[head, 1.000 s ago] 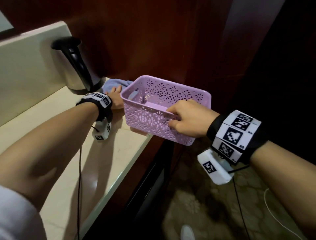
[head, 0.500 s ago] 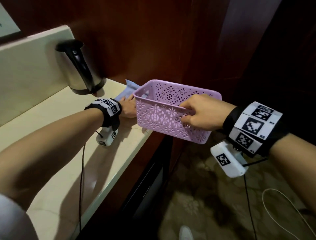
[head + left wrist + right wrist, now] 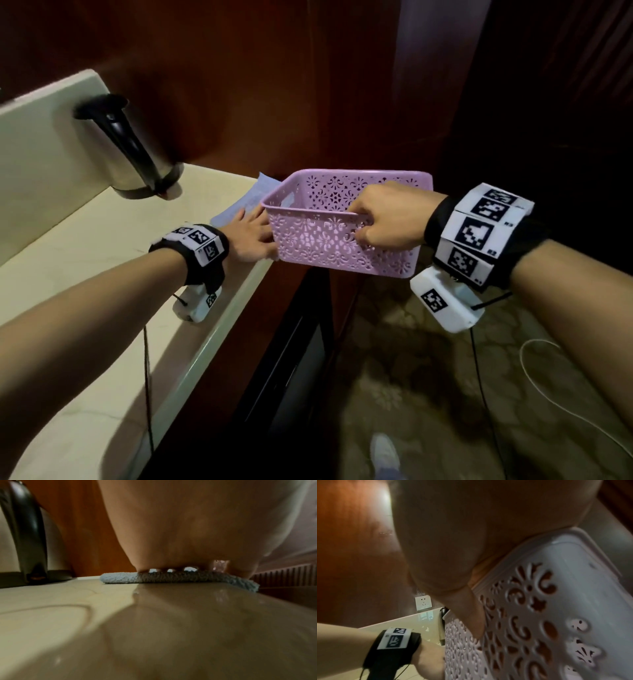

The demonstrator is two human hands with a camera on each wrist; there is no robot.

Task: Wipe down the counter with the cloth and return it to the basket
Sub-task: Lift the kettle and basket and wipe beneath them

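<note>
A pale blue cloth (image 3: 251, 198) lies flat on the cream counter (image 3: 102, 240) near its far right corner. My left hand (image 3: 251, 233) presses on the cloth with straight fingers; in the left wrist view the palm (image 3: 188, 534) sits on the cloth (image 3: 120, 578). A pink perforated plastic basket (image 3: 329, 236) hangs in the air just past the counter's right edge, beside the left hand. My right hand (image 3: 383, 219) grips its near rim, fingers curled over the edge. The right wrist view shows the basket wall (image 3: 530, 622) under that hand.
A steel kettle (image 3: 137, 150) with a black handle stands at the back of the counter, left of the cloth. Dark wood panels rise behind. A wall socket (image 3: 423, 603) sits above the backsplash. Patterned floor (image 3: 428, 394) and a white cable lie below on the right.
The right hand has lifted the basket off the counter and carried it right, past the edge. The left hand has drawn the cloth back from the kettle toward the edge.
</note>
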